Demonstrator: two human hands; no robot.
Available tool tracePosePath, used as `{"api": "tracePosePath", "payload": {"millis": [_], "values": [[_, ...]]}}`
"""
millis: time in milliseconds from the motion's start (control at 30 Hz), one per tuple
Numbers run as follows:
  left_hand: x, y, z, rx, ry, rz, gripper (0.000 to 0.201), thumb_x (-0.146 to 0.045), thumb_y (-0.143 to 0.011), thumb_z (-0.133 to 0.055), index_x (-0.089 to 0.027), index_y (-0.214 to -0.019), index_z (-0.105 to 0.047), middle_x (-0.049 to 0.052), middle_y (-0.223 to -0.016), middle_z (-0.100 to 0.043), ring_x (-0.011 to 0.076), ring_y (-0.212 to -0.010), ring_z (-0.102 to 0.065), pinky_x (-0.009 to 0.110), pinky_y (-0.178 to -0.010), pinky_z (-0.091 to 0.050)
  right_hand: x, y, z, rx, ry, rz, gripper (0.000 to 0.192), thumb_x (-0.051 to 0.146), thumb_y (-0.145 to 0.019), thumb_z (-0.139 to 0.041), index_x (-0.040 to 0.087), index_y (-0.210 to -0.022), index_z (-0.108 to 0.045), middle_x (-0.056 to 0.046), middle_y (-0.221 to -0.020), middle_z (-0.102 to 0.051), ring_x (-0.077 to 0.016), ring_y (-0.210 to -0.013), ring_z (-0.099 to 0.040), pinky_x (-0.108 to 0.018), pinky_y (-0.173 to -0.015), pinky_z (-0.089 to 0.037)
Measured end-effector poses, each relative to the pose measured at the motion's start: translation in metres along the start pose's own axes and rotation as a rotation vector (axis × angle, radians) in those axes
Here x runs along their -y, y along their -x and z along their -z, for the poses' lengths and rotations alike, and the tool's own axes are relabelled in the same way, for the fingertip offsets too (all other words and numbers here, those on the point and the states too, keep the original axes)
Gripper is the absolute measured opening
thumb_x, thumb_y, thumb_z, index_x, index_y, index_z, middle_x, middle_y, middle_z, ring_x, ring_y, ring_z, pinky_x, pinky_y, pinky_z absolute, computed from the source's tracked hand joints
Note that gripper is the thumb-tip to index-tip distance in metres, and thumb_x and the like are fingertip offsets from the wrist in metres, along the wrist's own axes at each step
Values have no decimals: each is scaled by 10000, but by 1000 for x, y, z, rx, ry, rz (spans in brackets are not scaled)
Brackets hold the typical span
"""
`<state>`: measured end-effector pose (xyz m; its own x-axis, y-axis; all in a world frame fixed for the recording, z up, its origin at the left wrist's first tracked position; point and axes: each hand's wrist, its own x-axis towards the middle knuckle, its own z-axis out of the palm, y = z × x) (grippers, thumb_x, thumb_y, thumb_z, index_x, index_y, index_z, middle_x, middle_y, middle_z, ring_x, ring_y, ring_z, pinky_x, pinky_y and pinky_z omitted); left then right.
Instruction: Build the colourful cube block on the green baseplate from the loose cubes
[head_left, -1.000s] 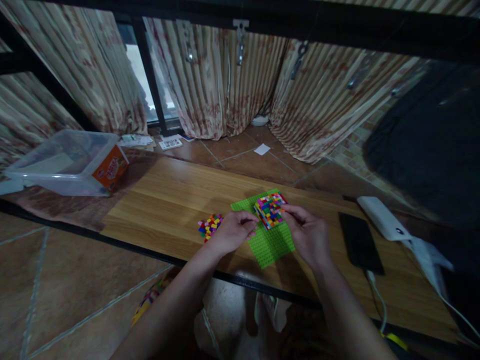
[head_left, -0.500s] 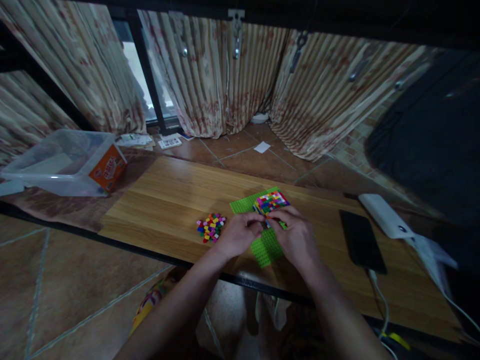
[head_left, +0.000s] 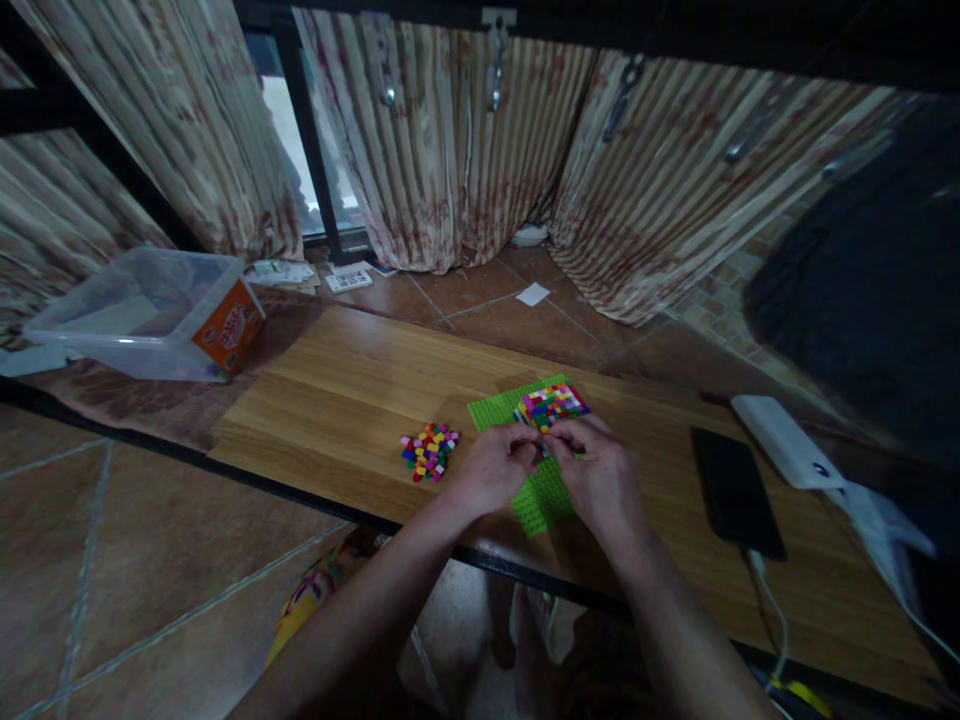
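Observation:
A green baseplate (head_left: 534,500) lies on the wooden table (head_left: 337,390). On its far part sits a flat block of many-coloured small bricks (head_left: 555,403). My left hand (head_left: 487,470) and my right hand (head_left: 600,480) rest on the baseplate, and their fingertips are pinched together at the near edge of the brick block. Whether a small piece sits between the fingers is hidden. A loose pile of coloured bricks (head_left: 429,451) lies on the table just left of my left hand.
A clear plastic tub (head_left: 135,315) with an orange label stands at the far left. A black phone (head_left: 736,492) with a cable, and a white power bank (head_left: 780,440), lie to the right. Curtains and a tiled floor are behind the table.
My hands have left the sides of the brick block and come together at its near edge. The view has shifted slightly.

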<state>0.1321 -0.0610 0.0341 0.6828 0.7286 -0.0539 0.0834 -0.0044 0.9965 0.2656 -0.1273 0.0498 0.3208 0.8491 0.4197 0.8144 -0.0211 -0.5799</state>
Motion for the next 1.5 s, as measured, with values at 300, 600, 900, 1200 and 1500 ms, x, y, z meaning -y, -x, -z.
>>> {"api": "tracePosePath", "payload": {"millis": [300,600,900,1200,1500], "values": [[-7,2,1,-18,-102,-53,246,-119,-806,-448,-157,-821,-691,-6,-676,-588,118,-636,-533,218,-620,-420,0,4,-1,5,38,40,186,211,-853,-560,211,-711,-678,-36,-772,-654,-177,-711,-606,-299,-671,-457],[-3,0,2,-25,-99,-55,229,-108,-799,-463,-157,-833,-684,-8,-669,-591,118,-641,-528,211,-603,-412,0,5,-6,-8,79,31,215,227,-864,-546,214,-679,-654,-37,-733,-658,-180,-700,-602,-305,-686,-459],[4,1,6,-86,243,31,181,-126,-769,-540,-154,-896,-665,17,-817,-651,123,-714,-615,248,-704,-491,2,7,7,-111,-105,-40,156,275,-882,-575,208,-883,-716,-47,-867,-705,-179,-764,-664,-307,-710,-506],[-18,4,13,-109,523,126,195,-78,-692,-618,-131,-874,-665,12,-775,-652,104,-681,-591,238,-690,-461,21,6,8,60,-184,75,148,240,-908,-557,240,-972,-690,-36,-960,-678,-172,-886,-650,-310,-810,-506],[-23,9,15,-29,501,61,383,-96,-733,-617,-135,-1114,-632,52,-931,-667,142,-830,-601,268,-764,-486,27,7,9,194,-127,114,207,190,-925,-518,227,-1077,-654,-58,-1052,-631,-184,-958,-622,-328,-841,-497]]}}
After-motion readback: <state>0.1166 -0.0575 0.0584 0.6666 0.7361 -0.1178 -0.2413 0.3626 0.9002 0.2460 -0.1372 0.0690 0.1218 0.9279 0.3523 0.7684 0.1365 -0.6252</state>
